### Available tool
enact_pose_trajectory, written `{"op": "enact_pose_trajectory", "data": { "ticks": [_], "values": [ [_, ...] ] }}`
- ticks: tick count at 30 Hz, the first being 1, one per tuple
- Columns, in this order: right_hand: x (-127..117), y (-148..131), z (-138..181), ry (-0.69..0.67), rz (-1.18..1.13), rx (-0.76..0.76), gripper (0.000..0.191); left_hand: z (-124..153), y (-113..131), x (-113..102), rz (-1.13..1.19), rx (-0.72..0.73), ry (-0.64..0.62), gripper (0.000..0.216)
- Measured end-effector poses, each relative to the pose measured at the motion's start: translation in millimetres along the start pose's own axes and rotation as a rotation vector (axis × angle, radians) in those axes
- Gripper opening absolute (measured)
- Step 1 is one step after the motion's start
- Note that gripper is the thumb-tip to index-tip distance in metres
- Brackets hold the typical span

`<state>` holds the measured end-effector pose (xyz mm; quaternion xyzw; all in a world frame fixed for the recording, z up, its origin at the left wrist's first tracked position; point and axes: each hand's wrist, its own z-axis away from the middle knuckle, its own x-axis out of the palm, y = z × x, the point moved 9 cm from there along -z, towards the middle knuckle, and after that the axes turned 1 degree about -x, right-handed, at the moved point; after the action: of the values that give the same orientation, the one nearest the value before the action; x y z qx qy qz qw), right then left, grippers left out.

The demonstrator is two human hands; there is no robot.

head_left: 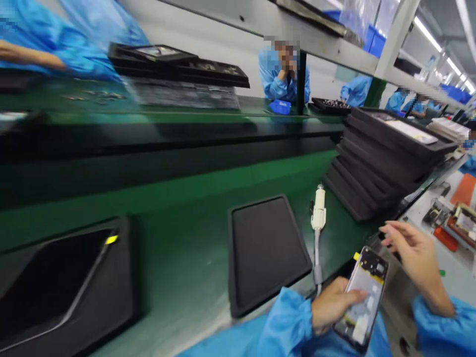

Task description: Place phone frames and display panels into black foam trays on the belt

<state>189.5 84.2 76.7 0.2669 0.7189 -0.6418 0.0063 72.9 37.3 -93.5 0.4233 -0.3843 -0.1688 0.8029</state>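
My left hand (334, 303) grips an opened phone body (362, 296) at the lower right, its circuit side with yellow tape facing up. Just right of the phone my right hand (414, 253) hovers with fingers spread, holding nothing. Both arms wear blue sleeves. An empty black tray (266, 250) lies on the green belt (178, 258) to the left of my left hand. A white tool (318, 210) on a grey cable lies between that tray and the phone.
A leaning stack of black trays (375, 168) stands at the right. Another black tray (67, 287) with a phone lies at lower left. More trays (178, 67) sit across the belt. People in blue coats (282, 74) work on the far side. Small parts (451, 220) lie at right.
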Motion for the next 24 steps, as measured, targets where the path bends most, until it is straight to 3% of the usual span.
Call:
{"op": "enact_pose_trajectory", "data": {
  "ticks": [2, 4, 6, 9, 11, 15, 17, 18, 22, 24],
  "values": [
    [-28, 45, 4, 0.026, 0.086, 0.121, 0.06, -3, 4, 3, 0.116, -0.045, 0.069, 0.055],
    [-35, 76, 12, -0.026, 0.119, 0.224, 0.073, -11, 12, 6, 0.145, -0.053, 0.134, 0.054],
    [-34, 91, 20, -0.066, 0.124, 0.281, 0.088, -21, 23, 13, 0.053, -0.01, 0.163, 0.056],
    [-33, 93, 23, -0.035, 0.202, 0.229, 0.101, -41, 38, 36, -0.268, 0.105, 0.099, 0.062],
    [-38, 90, 21, 0.042, 0.299, 0.149, 0.096, -54, 44, 55, -0.466, 0.177, 0.066, 0.064],
    [-71, 84, 21, 0.223, 0.412, -0.01, 0.062, -68, 44, 91, -0.609, 0.22, -0.045, 0.061],
    [-117, 84, 19, 0.32, 0.451, -0.069, 0.056, -64, 41, 96, -0.71, 0.212, -0.116, 0.058],
    [-150, 83, 17, 0.388, 0.485, -0.084, 0.056, -61, 43, 90, -0.778, 0.227, -0.102, 0.059],
    [-327, 74, 7, 0.724, 0.792, -0.074, 0.062, -42, 69, 43, -1.146, 0.504, 0.037, 0.055],
    [-406, 79, -3, 0.851, 0.961, 0.052, 0.064, -39, 76, 19, -1.296, 0.596, 0.074, 0.047]
  ]
}}
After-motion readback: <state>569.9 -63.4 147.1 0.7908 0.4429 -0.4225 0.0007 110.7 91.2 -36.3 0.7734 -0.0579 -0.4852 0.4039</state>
